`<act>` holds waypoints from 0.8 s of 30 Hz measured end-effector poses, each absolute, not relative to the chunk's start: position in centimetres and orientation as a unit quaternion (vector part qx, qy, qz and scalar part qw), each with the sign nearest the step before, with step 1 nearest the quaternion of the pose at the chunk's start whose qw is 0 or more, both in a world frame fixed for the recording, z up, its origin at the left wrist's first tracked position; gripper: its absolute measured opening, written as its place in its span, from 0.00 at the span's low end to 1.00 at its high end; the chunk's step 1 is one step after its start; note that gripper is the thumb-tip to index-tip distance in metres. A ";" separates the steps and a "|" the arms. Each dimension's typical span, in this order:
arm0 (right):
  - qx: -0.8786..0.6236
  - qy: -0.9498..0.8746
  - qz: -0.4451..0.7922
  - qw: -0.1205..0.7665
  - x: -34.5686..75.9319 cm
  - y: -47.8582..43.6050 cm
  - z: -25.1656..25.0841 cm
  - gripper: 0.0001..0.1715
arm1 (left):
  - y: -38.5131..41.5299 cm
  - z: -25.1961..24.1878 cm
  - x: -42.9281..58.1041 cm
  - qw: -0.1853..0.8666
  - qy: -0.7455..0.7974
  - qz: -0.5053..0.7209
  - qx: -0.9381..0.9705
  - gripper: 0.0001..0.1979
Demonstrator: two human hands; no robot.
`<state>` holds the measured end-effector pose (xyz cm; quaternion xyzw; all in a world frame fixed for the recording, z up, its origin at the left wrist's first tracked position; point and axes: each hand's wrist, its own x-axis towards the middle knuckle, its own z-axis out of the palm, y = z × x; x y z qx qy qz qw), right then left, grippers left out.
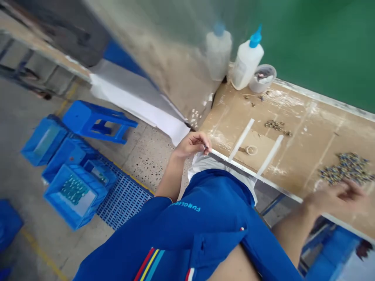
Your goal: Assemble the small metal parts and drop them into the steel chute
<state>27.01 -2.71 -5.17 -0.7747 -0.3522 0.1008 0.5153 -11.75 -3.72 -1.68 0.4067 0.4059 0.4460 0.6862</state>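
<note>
Loose heap of small brassy, bluish bits [347, 168], right hand [340, 197] just beside

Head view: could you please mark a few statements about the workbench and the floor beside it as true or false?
1. The right hand lies next to the pile of small parts. True.
2. The squeeze bottle has a red cap. False: its cap is blue.
3. The left hand is at the near edge of the table. True.
4. The blue stool stands on the table. False: it stands on the floor, beside blue crates.
</note>
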 end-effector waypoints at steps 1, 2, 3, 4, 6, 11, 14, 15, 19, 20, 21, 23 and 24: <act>-0.765 -0.348 0.052 0.540 26.3 -3.2 -5.6 0.20 | -3.1 -2.2 -10.5 0.707 0.387 0.433 0.404 0.27; -0.745 -0.382 0.094 0.539 25.1 -3.7 -6.0 0.22 | -2.4 -2.8 -9.2 0.722 0.373 0.422 0.402 0.26; -0.725 -0.419 0.170 0.520 23.7 -4.1 -6.5 0.22 | -1.8 -3.4 -7.9 0.731 0.366 0.412 0.403 0.25; -0.698 -0.456 0.253 0.490 22.1 -4.4 -7.0 0.22 | -1.4 -4.1 -6.8 0.734 0.367 0.402 0.406 0.24; -0.661 -0.486 0.347 0.455 19.2 -4.7 -7.9 0.23 | -0.7 -5.4 -4.8 0.726 0.385 0.387 0.419 0.23; -0.647 -0.458 0.402 0.459 15.9 -4.5 -9.4 0.25 | -0.5 -7.8 -2.4 0.670 0.443 0.387 0.453 0.19; -0.654 -0.468 0.384 0.454 16.2 -3.6 -9.6 0.26 | -0.7 -9.0 -2.1 0.655 0.456 0.387 0.462 0.17; -0.654 -0.480 0.374 0.450 16.4 -3.2 -9.5 0.25 | -0.7 -9.3 -2.0 0.652 0.459 0.385 0.464 0.17; -0.641 -0.552 0.329 0.421 17.0 -1.8 -9.1 0.16 | -0.7 -10.0 -2.0 0.635 0.475 0.375 0.479 0.17; -0.634 -0.566 0.321 0.417 17.0 -1.5 -9.0 0.15 | -0.7 -10.1 -1.9 0.630 0.478 0.374 0.484 0.17; -0.627 -0.579 0.314 0.416 17.1 -1.4 -8.9 0.14 | -0.6 -10.2 -1.9 0.626 0.480 0.374 0.487 0.17; -0.611 -0.604 0.293 0.420 17.2 -1.2 -8.8 0.12 | -0.5 -10.2 -1.8 0.623 0.481 0.379 0.486 0.18; -0.603 -0.620 0.281 0.416 17.2 -1.1 -8.7 0.11 | -0.4 -10.3 -1.7 0.623 0.482 0.383 0.483 0.18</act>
